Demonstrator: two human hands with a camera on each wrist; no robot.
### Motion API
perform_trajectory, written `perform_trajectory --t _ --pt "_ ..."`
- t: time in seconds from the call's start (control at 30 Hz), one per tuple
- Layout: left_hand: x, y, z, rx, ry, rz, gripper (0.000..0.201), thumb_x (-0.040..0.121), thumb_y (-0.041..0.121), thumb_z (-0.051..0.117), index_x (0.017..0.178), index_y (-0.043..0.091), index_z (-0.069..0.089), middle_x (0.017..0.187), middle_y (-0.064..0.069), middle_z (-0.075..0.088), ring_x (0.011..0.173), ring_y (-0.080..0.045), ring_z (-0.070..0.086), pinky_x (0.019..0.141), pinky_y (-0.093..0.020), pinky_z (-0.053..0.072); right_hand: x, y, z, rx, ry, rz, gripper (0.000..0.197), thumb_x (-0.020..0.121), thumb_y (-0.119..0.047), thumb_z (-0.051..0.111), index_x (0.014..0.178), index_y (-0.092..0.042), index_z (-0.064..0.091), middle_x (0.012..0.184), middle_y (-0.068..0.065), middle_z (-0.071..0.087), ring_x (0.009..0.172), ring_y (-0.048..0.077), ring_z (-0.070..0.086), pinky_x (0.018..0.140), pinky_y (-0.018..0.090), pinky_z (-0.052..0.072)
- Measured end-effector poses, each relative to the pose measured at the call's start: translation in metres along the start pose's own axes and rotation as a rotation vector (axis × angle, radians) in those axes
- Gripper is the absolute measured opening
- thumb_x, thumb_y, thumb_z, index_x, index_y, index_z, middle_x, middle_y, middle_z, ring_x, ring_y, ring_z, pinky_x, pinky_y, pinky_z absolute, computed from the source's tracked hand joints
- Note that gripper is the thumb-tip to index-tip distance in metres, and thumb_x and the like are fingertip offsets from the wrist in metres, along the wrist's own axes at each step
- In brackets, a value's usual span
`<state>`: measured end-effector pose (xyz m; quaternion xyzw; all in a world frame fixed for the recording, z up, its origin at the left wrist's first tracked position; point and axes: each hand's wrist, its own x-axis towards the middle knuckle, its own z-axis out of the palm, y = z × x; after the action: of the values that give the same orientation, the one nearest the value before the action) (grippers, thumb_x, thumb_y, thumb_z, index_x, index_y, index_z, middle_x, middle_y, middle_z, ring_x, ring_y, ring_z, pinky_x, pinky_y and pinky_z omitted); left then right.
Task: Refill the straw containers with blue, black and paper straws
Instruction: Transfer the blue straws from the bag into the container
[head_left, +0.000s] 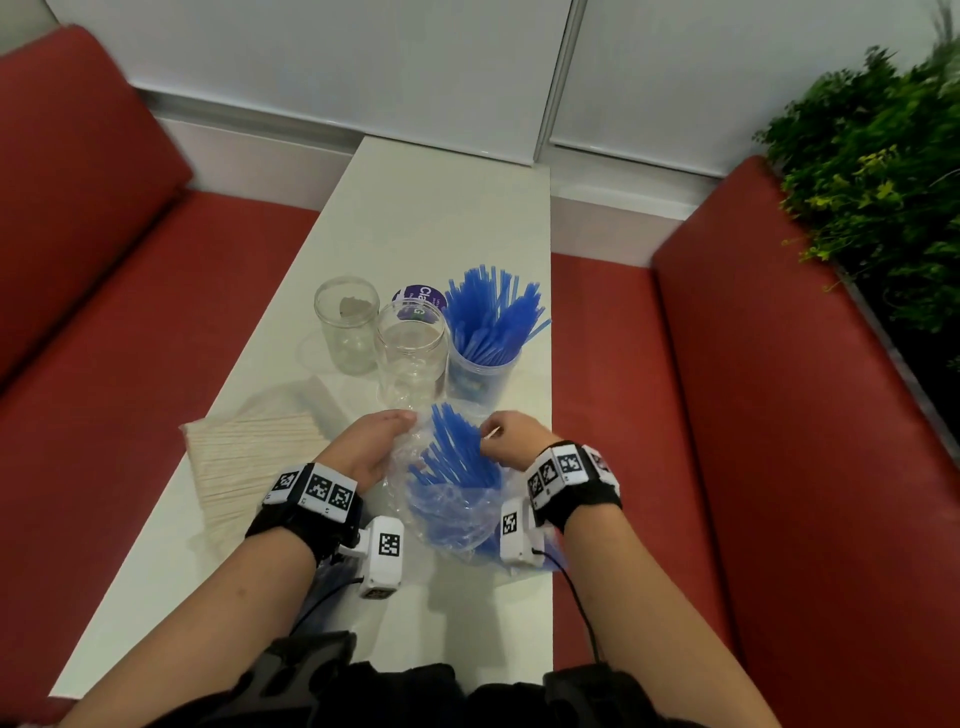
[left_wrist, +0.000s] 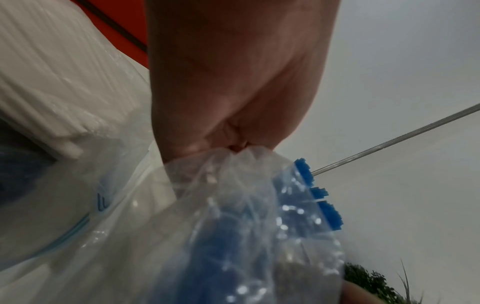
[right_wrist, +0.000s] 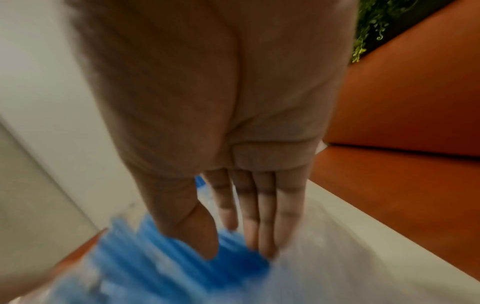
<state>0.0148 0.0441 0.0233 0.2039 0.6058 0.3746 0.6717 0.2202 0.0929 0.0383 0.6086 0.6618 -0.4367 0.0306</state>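
Observation:
A clear plastic bag (head_left: 457, 512) of blue straws (head_left: 449, 457) lies on the white table (head_left: 441, 208) in front of me. My left hand (head_left: 379, 441) pinches the bag's bunched edge (left_wrist: 233, 160) on the left side of its mouth. My right hand (head_left: 506, 439) is at the mouth's right side. Its fingers (right_wrist: 259, 216) point straight down, with their tips on the blue straws (right_wrist: 182, 267); that view is blurred. Behind the bag stand two bare glass jars (head_left: 345, 325) (head_left: 413, 353) and a container (head_left: 483, 364) full of blue straws. A pack of paper straws (head_left: 249, 467) lies to the left.
A purple lid (head_left: 418, 301) lies behind the middle jar. Red bench seats (head_left: 623, 389) flank the narrow table on both sides. A green plant (head_left: 872, 182) stands at the far right, and a white wall closes off the table's far end.

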Motion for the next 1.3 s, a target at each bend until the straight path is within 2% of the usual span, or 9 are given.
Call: perform_trajectory --t 0.13,0.27,0.4,0.53,0.67,0.83,0.97,1.17,1.3 --pt "-0.005 -0.006 0.005 -0.009 -0.012 0.032 0.024 0.107 0.019 0.047 0.119 0.005 0.062 0.109 -0.018 0.070 0.091 -0.028 0.069 0.081 -0.042 0.057 -0.006 0.003 0.039 -0.150 0.104 -0.035 0.062 0.085 -0.020 0.074 0.141 -0.009 0.050 0.132 0.015 0.057 0.119 0.030 0.057 0.098 0.033 0.048" --pt "-0.011 -0.011 0.009 -0.037 -0.004 0.063 0.021 0.107 0.022 0.047 0.109 0.008 0.063 0.104 -0.016 0.070 0.086 -0.026 0.071 0.078 -0.041 0.058 -0.012 0.010 0.059 -0.179 0.235 -0.050 0.042 0.092 -0.021 0.066 0.129 -0.006 0.054 0.126 0.017 0.055 0.117 0.034 0.054 0.102 0.040 0.045" --pt "-0.015 -0.011 0.008 -0.137 -0.015 0.046 0.035 0.108 0.023 0.045 0.130 0.000 0.058 0.124 -0.025 0.066 0.110 -0.039 0.066 0.095 -0.051 0.054 -0.023 0.002 0.047 -0.064 0.256 -0.147 0.028 0.093 -0.017 0.062 0.118 -0.004 0.056 0.117 0.017 0.059 0.109 0.034 0.057 0.096 0.041 0.047" --pt "-0.022 -0.003 0.010 -0.196 -0.039 0.056 0.040 0.107 0.033 0.044 0.126 0.003 0.064 0.109 -0.015 0.075 0.092 -0.027 0.075 0.072 -0.035 0.062 -0.029 -0.009 0.031 0.135 0.347 -0.218 0.033 0.086 -0.009 0.065 0.117 -0.012 0.053 0.112 0.010 0.066 0.102 0.029 0.062 0.091 0.039 0.050" --pt "-0.025 -0.008 0.009 0.001 -0.150 0.066 0.048 0.101 0.045 0.055 0.128 0.007 0.064 0.121 -0.016 0.071 0.116 -0.036 0.066 0.103 -0.049 0.050 -0.029 -0.004 0.046 0.025 0.218 -0.146 0.049 0.086 -0.008 0.069 0.133 -0.012 0.056 0.124 0.013 0.066 0.115 0.029 0.062 0.094 0.030 0.045" --pt "-0.023 -0.019 0.006 0.032 -0.054 0.056 0.030 0.099 0.023 0.063 0.119 0.000 0.068 0.122 -0.027 0.068 0.104 -0.039 0.062 0.084 -0.045 0.047 -0.029 0.011 0.053 0.057 0.106 -0.188 0.040 0.087 -0.015 0.073 0.125 -0.011 0.064 0.120 0.009 0.070 0.111 0.027 0.065 0.099 0.036 0.049" --pt "-0.016 -0.016 -0.001 -0.036 0.051 0.068 0.034 0.097 0.020 0.066 0.123 -0.001 0.066 0.125 -0.025 0.067 0.122 -0.046 0.060 0.109 -0.056 0.043 -0.028 0.002 0.025 0.333 0.213 -0.288 0.027 0.091 -0.016 0.071 0.118 -0.016 0.068 0.112 0.002 0.073 0.104 0.018 0.068 0.097 0.033 0.050" --pt "-0.012 -0.008 -0.002 -0.097 0.136 0.130 0.030 0.098 0.021 0.064 0.123 0.005 0.069 0.110 -0.016 0.072 0.083 -0.026 0.063 0.073 -0.035 0.052 -0.030 0.001 0.021 0.381 0.157 -0.314 0.027 0.093 -0.006 0.067 0.120 -0.011 0.069 0.113 0.003 0.072 0.104 0.014 0.066 0.099 0.027 0.049" --pt "-0.009 -0.007 -0.004 -0.068 0.138 0.120 0.019 0.099 0.021 0.064 0.113 0.012 0.072 0.089 -0.004 0.076 0.079 -0.022 0.062 0.067 -0.028 0.051 -0.032 0.000 0.027 0.417 0.184 -0.297 0.014 0.094 -0.003 0.063 0.100 -0.014 0.070 0.098 0.001 0.072 0.097 0.015 0.066 0.099 0.032 0.048"
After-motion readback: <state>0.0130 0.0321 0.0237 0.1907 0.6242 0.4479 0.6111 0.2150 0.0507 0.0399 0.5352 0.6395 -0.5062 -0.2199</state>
